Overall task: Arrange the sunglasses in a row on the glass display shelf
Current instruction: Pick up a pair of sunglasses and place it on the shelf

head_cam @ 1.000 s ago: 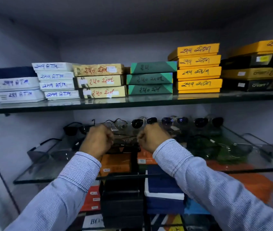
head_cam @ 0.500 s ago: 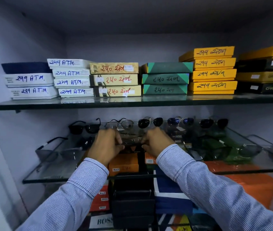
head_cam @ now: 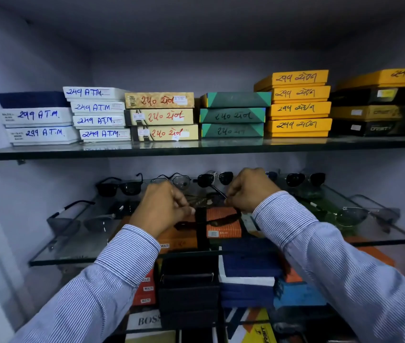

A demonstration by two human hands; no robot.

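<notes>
Both hands hold one thin-framed pair of sunglasses [head_cam: 205, 200] just above the middle of the glass display shelf [head_cam: 73, 253]. My left hand [head_cam: 164, 206] pinches its left side and my right hand [head_cam: 251, 189] grips the right temple arm. Along the back of the shelf stands a row: a black pair [head_cam: 120, 186], a clear-lens pair [head_cam: 174, 180], a dark aviator pair [head_cam: 215, 179] and another dark pair [head_cam: 305, 179]. A grey pair [head_cam: 80, 220] lies at front left, and a green-tinted pair [head_cam: 352, 215] at front right.
The upper glass shelf [head_cam: 196, 148] carries stacks of white, beige, green, yellow and black boxes. Below the display shelf sit orange, black and blue boxes [head_cam: 248, 266]. Cabinet walls close in on both sides.
Both hands have lifted slightly and moved apart, the right hand rising toward the back row while the held pair's temple arm comes into sight.
</notes>
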